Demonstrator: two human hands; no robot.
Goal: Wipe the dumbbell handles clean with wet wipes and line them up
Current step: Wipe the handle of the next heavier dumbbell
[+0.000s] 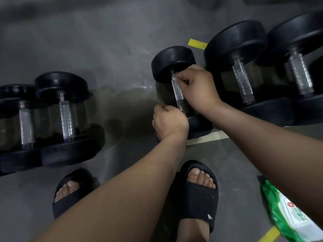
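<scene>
A small black dumbbell (172,62) with a knurled metal handle (177,92) lies on the grey floor in the middle of the view. My right hand (197,86) pinches a small white wipe (174,78) against the top of that handle. Lower down, my left hand (168,122) is curled into a fist over the near end of the handle and the near weight. Whether it grips the handle is hidden.
Two larger dumbbells (243,79) (300,72) lie to the right, two more (67,117) (25,126) to the left. A green and white wet-wipe pack (286,213) sits at the lower right. My sandalled feet (199,191) stand below. Yellow tape (197,44) marks the floor.
</scene>
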